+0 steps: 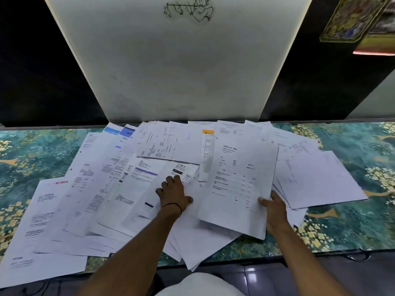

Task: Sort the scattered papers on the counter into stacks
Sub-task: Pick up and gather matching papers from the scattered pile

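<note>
Many papers (119,189) — several overhang the counter (352,210) edge.

papers (119,201) white, black print | counter (352,146) teal, yellow floral | panel (177,67) white

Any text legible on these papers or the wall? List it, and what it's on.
None readable.
Print blurred: white printed sheet in the right hand.
Too small: yellow-headed sheet.
Blurred: blue-headed sheet.
Blurred: red-marked sheet.
No words: black line drawing on white panel.
</note>
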